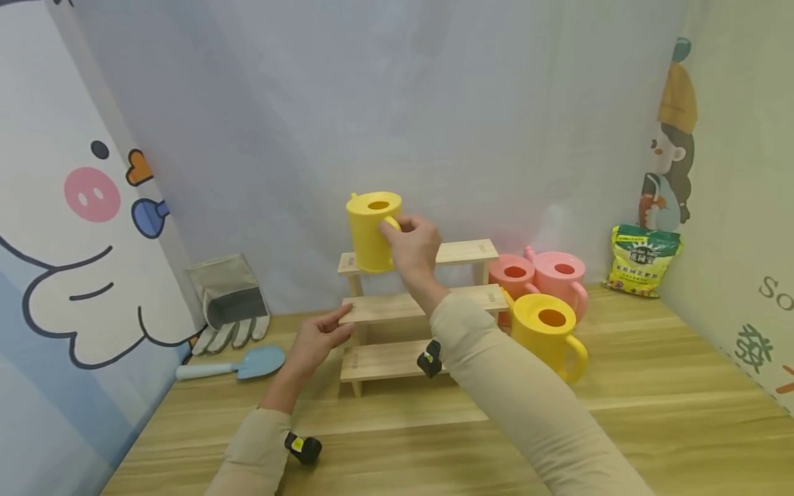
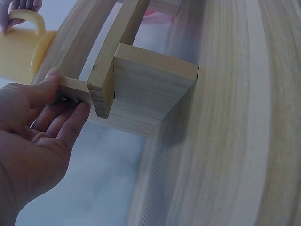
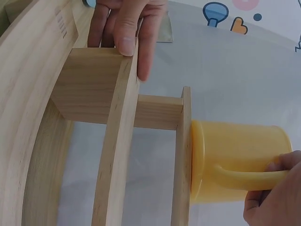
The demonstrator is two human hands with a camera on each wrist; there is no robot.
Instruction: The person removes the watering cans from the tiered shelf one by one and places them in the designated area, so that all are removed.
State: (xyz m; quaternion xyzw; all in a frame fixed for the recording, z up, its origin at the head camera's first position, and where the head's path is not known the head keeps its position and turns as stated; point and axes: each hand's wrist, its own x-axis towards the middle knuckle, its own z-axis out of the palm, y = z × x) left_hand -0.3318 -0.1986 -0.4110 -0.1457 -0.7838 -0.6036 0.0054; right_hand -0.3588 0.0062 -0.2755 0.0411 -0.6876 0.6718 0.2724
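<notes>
we see the yellow watering can point(image 1: 371, 231) at centre frame, base sitting on the left end of the top step of the wooden stepped shelf point(image 1: 462, 252); in the right wrist view its bottom touches the top board's edge. right hand point(image 1: 414, 244) grips its handle, fingers curled round it. left hand point(image 1: 318, 339) is lower left of centre, pinching the left end of the middle step, thumb on top and fingers underneath, clear in the left wrist view.

right of the shelf, just beside it: a second yellow watering can point(image 1: 548, 334) in front, two pink watering cans point(image 1: 561, 275) behind, close together. far right against the backdrop, a green and yellow bag point(image 1: 643, 260) standing upright. left of the shelf, well apart: grey and white gloves point(image 1: 228, 306) leaning on the wall, a light blue trowel point(image 1: 238, 366) lying flat in front of them. everything rests on the wooden table point(image 1: 651, 413). both arms wear beige sleeves point(image 1: 527, 399) with a small black-yellow wrist device point(image 1: 429, 359) on each. cartoon-printed curtains at the left and right edges of the head view.
</notes>
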